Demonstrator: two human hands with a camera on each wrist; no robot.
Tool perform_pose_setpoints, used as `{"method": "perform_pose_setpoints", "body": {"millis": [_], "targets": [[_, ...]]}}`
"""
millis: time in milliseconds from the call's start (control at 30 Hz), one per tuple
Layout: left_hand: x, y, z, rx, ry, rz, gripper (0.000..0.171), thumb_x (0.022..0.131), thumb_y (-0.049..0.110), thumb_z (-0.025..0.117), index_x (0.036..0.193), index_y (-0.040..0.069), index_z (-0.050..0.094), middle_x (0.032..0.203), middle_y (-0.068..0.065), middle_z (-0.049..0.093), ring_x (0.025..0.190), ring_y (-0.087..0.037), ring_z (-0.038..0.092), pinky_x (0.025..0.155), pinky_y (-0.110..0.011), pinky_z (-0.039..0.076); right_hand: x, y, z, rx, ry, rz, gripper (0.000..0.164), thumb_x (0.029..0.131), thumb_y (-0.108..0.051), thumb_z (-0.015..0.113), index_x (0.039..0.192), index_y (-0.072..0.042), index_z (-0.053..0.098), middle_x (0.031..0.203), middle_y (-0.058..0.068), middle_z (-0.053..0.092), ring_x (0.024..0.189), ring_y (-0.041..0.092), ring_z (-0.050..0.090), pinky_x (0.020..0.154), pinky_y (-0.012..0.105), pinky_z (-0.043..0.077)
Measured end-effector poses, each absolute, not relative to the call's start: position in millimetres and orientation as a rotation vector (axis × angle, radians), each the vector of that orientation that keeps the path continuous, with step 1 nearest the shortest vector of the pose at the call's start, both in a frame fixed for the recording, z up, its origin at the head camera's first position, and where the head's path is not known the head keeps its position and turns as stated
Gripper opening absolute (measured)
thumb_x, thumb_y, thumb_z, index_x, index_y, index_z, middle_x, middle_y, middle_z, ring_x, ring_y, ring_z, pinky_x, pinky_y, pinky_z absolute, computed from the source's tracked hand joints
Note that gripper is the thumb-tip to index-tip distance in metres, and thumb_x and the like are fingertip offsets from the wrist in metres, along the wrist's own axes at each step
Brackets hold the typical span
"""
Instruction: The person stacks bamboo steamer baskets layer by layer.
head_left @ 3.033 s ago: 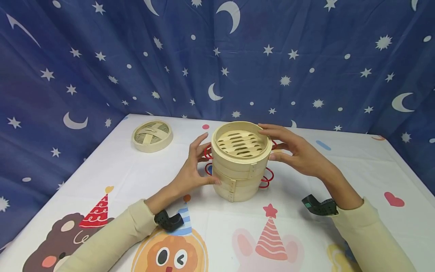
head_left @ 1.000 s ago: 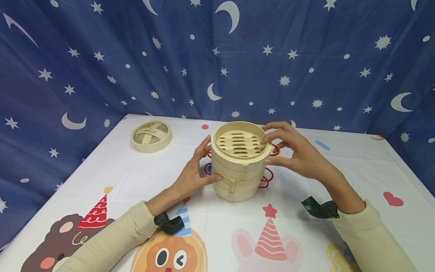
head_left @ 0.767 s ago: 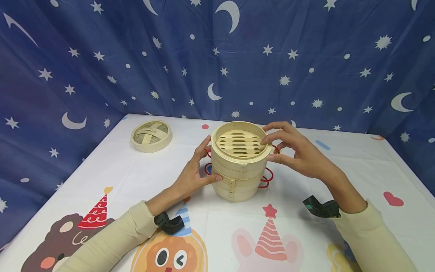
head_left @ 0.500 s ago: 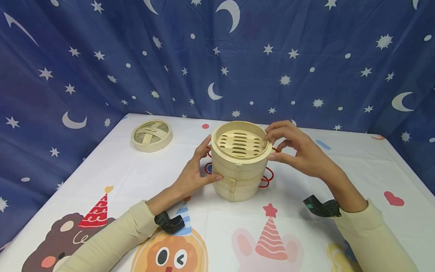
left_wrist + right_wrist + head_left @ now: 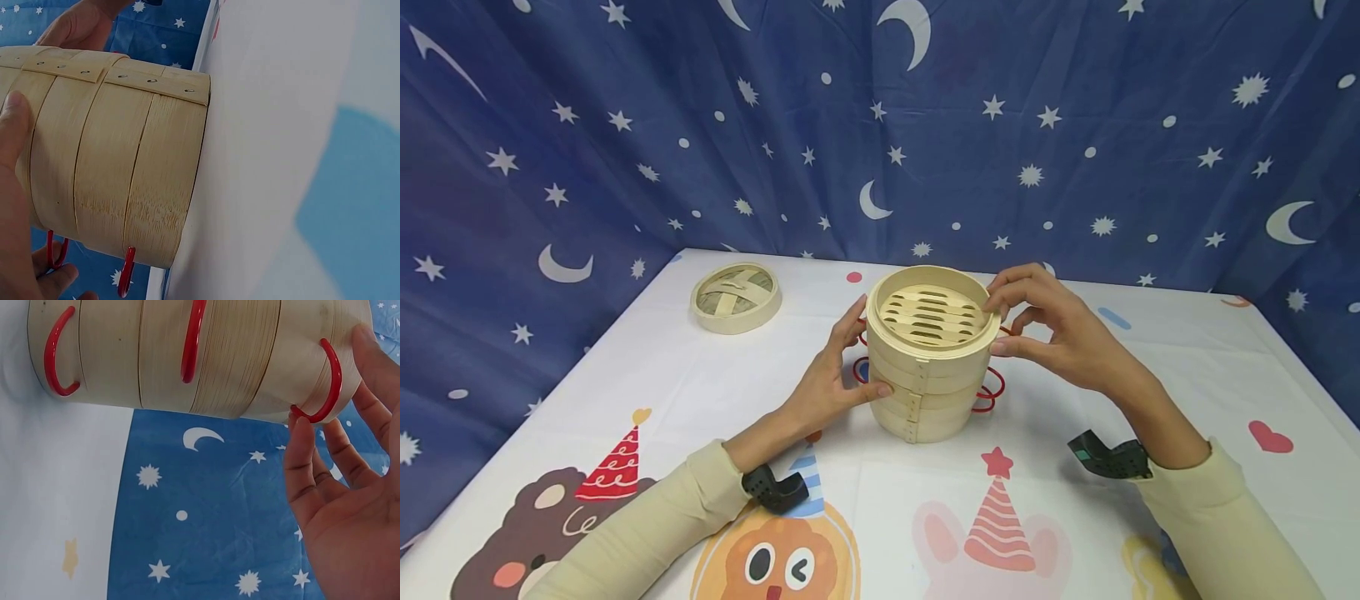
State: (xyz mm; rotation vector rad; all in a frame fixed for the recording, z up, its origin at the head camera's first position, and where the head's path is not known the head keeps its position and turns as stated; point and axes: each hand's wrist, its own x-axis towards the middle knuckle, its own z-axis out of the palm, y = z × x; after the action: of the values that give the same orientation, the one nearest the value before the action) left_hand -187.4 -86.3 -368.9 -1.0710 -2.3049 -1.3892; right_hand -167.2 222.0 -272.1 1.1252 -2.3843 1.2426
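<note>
A stack of bamboo steamer baskets (image 5: 925, 383) stands upright on the table, its slatted floor (image 5: 932, 315) visible from above. My left hand (image 5: 820, 383) grips the stack's left side, thumb on the front and other fingers reaching behind. On the far right of the rim, my right hand (image 5: 1052, 329) pinches the top basket, with fingertips over the edge and thumb outside. In the right wrist view one fingertip touches a red handle (image 5: 334, 381) of that basket. The top basket's stapled seam (image 5: 921, 377) sits nearly above the lower seam (image 5: 913, 408). More red handles (image 5: 127, 272) stick out below.
A round woven bamboo lid (image 5: 736, 298) lies at the back left of the table. The white tablecloth (image 5: 1045, 467) carries printed cartoon animals and hearts. Behind the table hangs a blue curtain (image 5: 775, 125) with moons and stars.
The top basket has turned, bringing its front seam leftward from the right side to nearly above the lower seam. My right fingers shifted slightly on the rim; my left hand stays almost still.
</note>
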Motion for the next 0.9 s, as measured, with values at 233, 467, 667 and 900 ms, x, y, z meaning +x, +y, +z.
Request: {"method": "perform_pose_setpoints", "body": {"millis": [233, 467, 667, 900], "targets": [[-187.3, -85.8, -368.0, -1.082, -2.3, -1.391, 0.1, 0.079, 0.071, 0.058, 0.153, 0.03, 0.005, 0.149, -0.006, 0.035, 0.13, -0.024, 0.04, 0.101, -0.049, 0.034, -168.3, 221.2, -272.9, 1.114, -2.394, 1.242, 0.041, 0.071, 0.006, 0.081, 0.105, -0.008, 0.062, 0.118, 0.001, 0.047, 0.1, 0.015, 0.047, 0.07, 0.023, 0.05], [-187.3, -85.7, -367.7, -1.091, -2.289, -1.402, 0.1, 0.079, 0.07, 0.058, 0.153, 0.029, 0.006, 0.148, -0.005, 0.035, 0.13, -0.025, 0.04, 0.101, -0.05, 0.034, -167.8, 220.7, -271.9, 1.122, -2.39, 1.223, 0.041, 0.07, 0.006, 0.081, 0.104, -0.007, 0.062, 0.117, 0.0, 0.047, 0.102, 0.013, 0.046, 0.07, 0.023, 0.05], [-188.1, -86.2, -368.5, -1.09, -2.297, -1.409, 0.101, 0.079, 0.071, 0.058, 0.154, 0.028, 0.004, 0.148, -0.005, 0.037, 0.13, -0.023, 0.04, 0.101, -0.049, 0.034, -167.2, 222.4, -270.9, 1.16, -2.367, 1.269, 0.043, 0.075, 0.01, 0.076, 0.111, -0.006, 0.06, 0.119, 0.003, 0.048, 0.101, 0.016, 0.048, 0.071, 0.022, 0.05], [-188.5, -86.7, -369.3, -1.102, -2.293, -1.413, 0.101, 0.079, 0.069, 0.058, 0.154, 0.026, 0.005, 0.144, -0.007, 0.041, 0.128, -0.023, 0.042, 0.101, -0.05, 0.034, -167.9, 222.3, -275.7, 1.023, -2.401, 1.335, 0.049, 0.084, 0.005, 0.07, 0.127, -0.006, 0.05, 0.124, 0.004, 0.045, 0.1, 0.018, 0.054, 0.079, 0.021, 0.047]]}}
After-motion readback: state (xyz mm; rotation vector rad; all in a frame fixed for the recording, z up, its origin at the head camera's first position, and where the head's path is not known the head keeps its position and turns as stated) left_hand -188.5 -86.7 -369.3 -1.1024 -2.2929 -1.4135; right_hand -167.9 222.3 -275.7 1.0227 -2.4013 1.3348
